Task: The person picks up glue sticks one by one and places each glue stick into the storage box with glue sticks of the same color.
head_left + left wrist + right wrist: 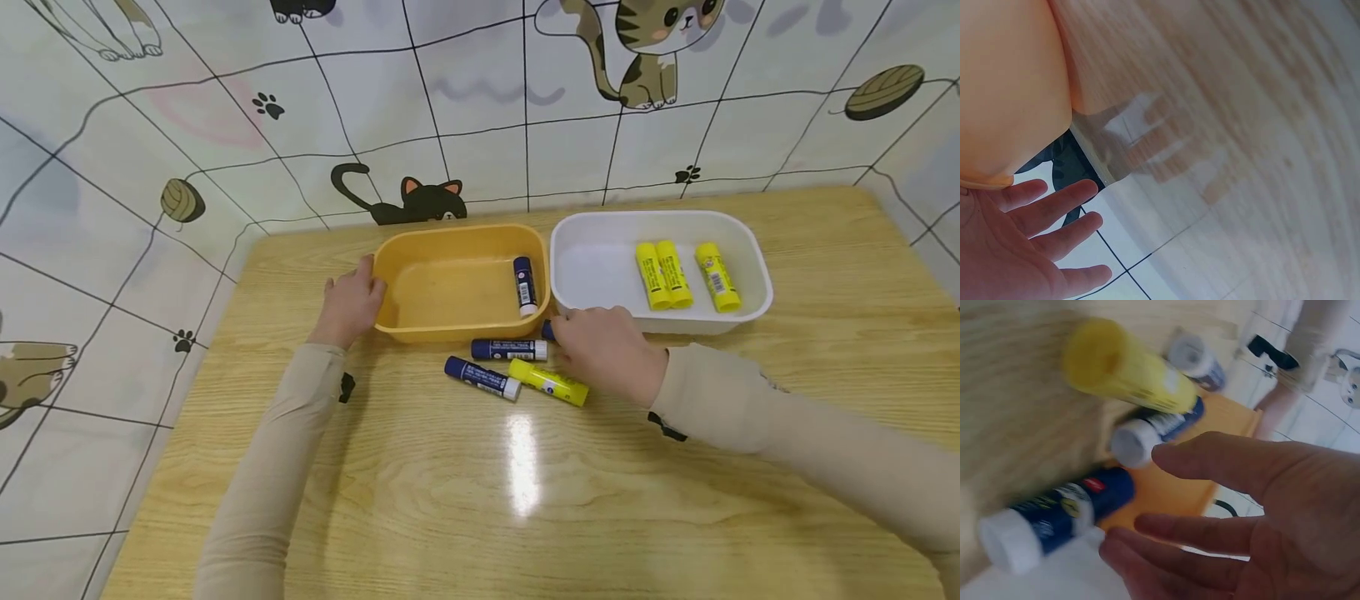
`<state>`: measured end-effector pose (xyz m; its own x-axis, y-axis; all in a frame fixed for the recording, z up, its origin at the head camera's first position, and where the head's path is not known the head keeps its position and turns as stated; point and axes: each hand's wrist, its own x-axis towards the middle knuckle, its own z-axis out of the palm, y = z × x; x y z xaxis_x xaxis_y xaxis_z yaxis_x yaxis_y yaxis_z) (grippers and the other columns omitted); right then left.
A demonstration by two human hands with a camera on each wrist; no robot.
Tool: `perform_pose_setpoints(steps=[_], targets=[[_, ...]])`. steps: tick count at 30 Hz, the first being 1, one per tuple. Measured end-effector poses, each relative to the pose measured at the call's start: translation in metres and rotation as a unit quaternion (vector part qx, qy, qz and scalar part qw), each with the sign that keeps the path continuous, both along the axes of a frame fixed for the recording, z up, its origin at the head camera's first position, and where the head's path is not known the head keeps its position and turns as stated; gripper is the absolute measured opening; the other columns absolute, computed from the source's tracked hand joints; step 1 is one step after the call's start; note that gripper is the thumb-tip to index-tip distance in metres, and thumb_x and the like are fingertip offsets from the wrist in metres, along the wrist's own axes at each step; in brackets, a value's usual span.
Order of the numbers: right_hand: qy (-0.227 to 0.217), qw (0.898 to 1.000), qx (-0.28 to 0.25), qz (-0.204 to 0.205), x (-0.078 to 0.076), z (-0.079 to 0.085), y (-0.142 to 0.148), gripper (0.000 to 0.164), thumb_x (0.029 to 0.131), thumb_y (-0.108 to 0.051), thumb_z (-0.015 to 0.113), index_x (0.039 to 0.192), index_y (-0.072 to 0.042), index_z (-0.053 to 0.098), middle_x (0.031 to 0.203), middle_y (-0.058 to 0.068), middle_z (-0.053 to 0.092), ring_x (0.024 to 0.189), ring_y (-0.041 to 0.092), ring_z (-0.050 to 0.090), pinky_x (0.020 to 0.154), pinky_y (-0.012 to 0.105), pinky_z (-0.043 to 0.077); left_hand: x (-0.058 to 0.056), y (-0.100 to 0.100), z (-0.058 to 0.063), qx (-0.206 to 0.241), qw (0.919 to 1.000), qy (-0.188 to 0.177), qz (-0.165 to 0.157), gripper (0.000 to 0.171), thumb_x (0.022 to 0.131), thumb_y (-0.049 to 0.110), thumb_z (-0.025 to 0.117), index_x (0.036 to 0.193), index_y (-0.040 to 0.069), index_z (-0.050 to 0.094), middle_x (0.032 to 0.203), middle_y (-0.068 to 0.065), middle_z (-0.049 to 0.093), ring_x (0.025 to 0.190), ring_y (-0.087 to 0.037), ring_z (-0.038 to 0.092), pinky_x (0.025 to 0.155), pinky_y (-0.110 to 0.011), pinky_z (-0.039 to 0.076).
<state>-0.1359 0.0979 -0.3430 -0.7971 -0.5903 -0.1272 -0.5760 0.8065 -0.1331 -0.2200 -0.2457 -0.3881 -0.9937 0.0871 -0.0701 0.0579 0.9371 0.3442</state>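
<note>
Where fingers hover, tube lies sideways.

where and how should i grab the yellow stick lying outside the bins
Probably pinch the yellow stick across its right half, from above, coming from the near right side. It's a straight tube lying flat; its left end crowds two blue sticks, while its right end points away from them.

Indoor corner, homelike, exact kind unclear: wood-grain table against wall printed with cartoon cats.
</note>
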Motion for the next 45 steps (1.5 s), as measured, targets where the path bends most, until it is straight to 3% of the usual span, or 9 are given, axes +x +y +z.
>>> perform_pose_setpoints(steps=[3, 7, 11, 18, 25, 35, 45], targets=[[0.080, 0.997, -0.011, 0.017, 0.004, -0.013, 0.005, 0.015, 0.085, -0.011, 0.070, 0.079, -0.001, 0.059, 0.065, 0.006, 0.049, 0.053, 0.018, 0.046, 0.040, 0.027, 0.037, -0.001, 0.000, -0.001, 0.003, 1.0000, 0.004, -0.002, 0.051, 0.101, 0.021, 0.027, 0.147, -0.002, 0.027, 0.134, -0.032, 0.048, 0.125, -0.047, 0.043, 0.108, -0.064, 0.009], [0.192, 0.981, -0.019, 0.034, 0.007, -0.027, 0.009, 0.019, 0.080, -0.013, 0.074, 0.079, 0.002, 0.062, 0.069, 0.010, 0.054, 0.060, 0.020, 0.047, 0.046, 0.029, 0.037, -0.003, 0.000, -0.002, 0.004, 1.0000, 0.006, 0.001, 0.051, 0.101, 0.021, 0.029, 0.146, -0.001, 0.028, 0.134, -0.031, 0.049, 0.124, -0.046, 0.044, 0.109, -0.064, 0.009], [0.238, 0.971, -0.005, 0.023, 0.009, -0.033, 0.012, 0.025, 0.076, -0.017, 0.077, 0.078, 0.004, 0.064, 0.067, 0.010, 0.052, 0.059, 0.020, 0.045, 0.045, 0.027, 0.035, -0.003, 0.000, -0.002, 0.003, 1.0000, 0.000, 0.001, 0.051, 0.101, 0.022, 0.028, 0.146, -0.002, 0.028, 0.135, -0.031, 0.048, 0.125, -0.046, 0.044, 0.109, -0.064, 0.009], [0.206, 0.978, 0.009, 0.003, 0.012, -0.032, 0.015, 0.029, 0.075, -0.019, 0.080, 0.072, 0.003, 0.062, 0.061, 0.010, 0.051, 0.051, 0.018, 0.044, 0.039, 0.026, 0.034, -0.003, -0.002, -0.003, 0.004, 1.0000, 0.003, 0.002, 0.052, 0.101, 0.023, 0.028, 0.147, -0.002, 0.028, 0.135, -0.030, 0.048, 0.124, -0.047, 0.044, 0.108, -0.064, 0.009], [0.142, 0.990, -0.010, -0.012, 0.015, -0.033, 0.017, 0.028, 0.076, -0.017, 0.081, 0.074, 0.002, 0.061, 0.057, 0.007, 0.045, 0.046, 0.017, 0.044, 0.036, 0.027, 0.036, -0.003, -0.002, -0.002, 0.004, 1.0000, 0.001, -0.001, 0.052, 0.101, 0.022, 0.028, 0.147, -0.002, 0.028, 0.134, -0.031, 0.049, 0.124, -0.047, 0.044, 0.108, -0.065, 0.010], [0.112, 0.993, -0.012, -0.026, 0.014, -0.034, 0.017, 0.024, 0.077, -0.013, 0.079, 0.073, 0.000, 0.059, 0.057, 0.005, 0.045, 0.045, 0.018, 0.044, 0.036, 0.028, 0.035, 0.000, -0.002, -0.002, 0.009, 1.0000, 0.002, 0.003, 0.052, 0.101, 0.022, 0.028, 0.147, -0.002, 0.027, 0.135, -0.032, 0.047, 0.124, -0.049, 0.043, 0.108, -0.065, 0.009], [0.106, 0.994, -0.037, -0.011, 0.012, -0.030, 0.020, 0.026, 0.074, -0.015, 0.082, 0.072, -0.002, 0.060, 0.058, 0.004, 0.049, 0.048, 0.018, 0.047, 0.038, 0.030, 0.038, 0.000, -0.001, -0.001, 0.004, 1.0000, 0.005, 0.000, 0.053, 0.100, 0.022, 0.027, 0.147, -0.004, 0.028, 0.137, -0.031, 0.046, 0.125, -0.047, 0.043, 0.108, -0.065, 0.010]])
